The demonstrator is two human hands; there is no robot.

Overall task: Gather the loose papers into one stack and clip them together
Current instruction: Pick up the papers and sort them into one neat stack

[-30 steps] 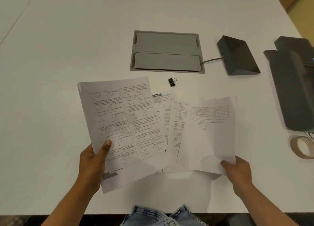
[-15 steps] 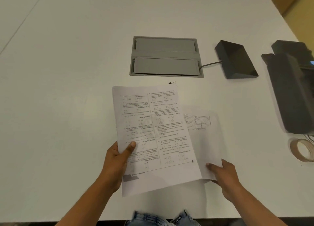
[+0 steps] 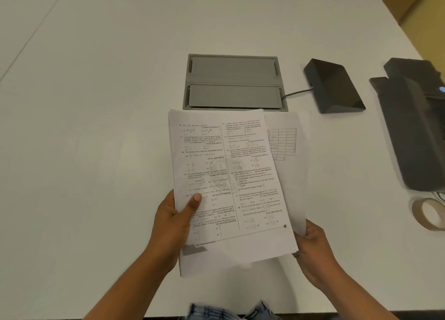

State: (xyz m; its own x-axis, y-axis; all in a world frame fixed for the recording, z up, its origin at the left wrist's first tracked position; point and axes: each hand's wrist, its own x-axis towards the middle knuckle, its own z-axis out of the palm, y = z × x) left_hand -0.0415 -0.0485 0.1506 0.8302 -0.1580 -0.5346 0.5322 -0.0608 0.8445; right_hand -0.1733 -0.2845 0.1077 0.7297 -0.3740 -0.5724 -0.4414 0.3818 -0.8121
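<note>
Left grip: I see the left hand [image 3: 172, 226] closed on the left edge of the papers [image 3: 228, 187], thumb [image 3: 193, 203] pressed flat on the printed top sheet, the other fingers hidden beneath.
Right grip: the right hand [image 3: 313, 245] pinches the lower right corner of the same bundle; the fingers curl under the sheets, so I cannot tell how many it catches.
Papers: held between both hands above the table [image 3: 96, 127], tilted a little to the left. The top sheet carries two columns of small print. The stack is not squared.
Back sheet: a page with a ruled grid [image 3: 283, 143] sticks out on the right, behind the top sheet.
Clip: I cannot find it from here; the raised papers cover the patch of table just in front of the grey panel.
Grey panel: a recessed cable hatch [image 3: 233, 81] sits in the tabletop just beyond the papers' far edge, which overlaps its near rim in my view.
Black wedge: a dark box [image 3: 333, 86] lies right of the hatch, joined to it by a cable [image 3: 298, 92].
Far right: a large dark device [image 3: 414, 124] reaches to the frame edge, well apart from the hands.
Tape: a roll of tape [image 3: 429, 213] lies near the device, to the right of the right hand.
Near edge: denim [image 3: 228, 311] shows below the table's rim.
</note>
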